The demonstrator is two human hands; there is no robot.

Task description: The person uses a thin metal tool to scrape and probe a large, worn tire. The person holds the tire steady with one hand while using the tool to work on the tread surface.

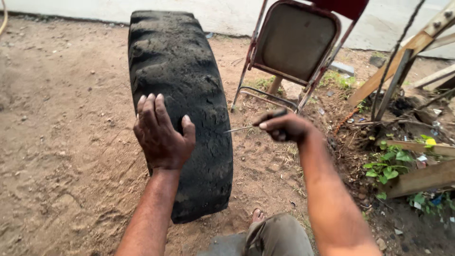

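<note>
Left hand (162,135) flat on tyre (182,95) — right hand (284,127) pinching awl (241,128).

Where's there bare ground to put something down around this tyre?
Left of the tyre, the sandy ground is open to the wall. Right side is crowded: folding chair, planks, weeds, rubble. A narrow strip lies between tyre and chair.

This is an outdoor yard used as a rough roadside tyre workshop. The ground (61,156) is bare packed dirt with pebbles. A big worn tyre (189,95) stands upright on it. A folding metal chair (294,47) leans nearby, beside scrap wooden planks (417,180), weeds (388,166) and litter. A pale concrete wall (227,14) closes the back.
</note>
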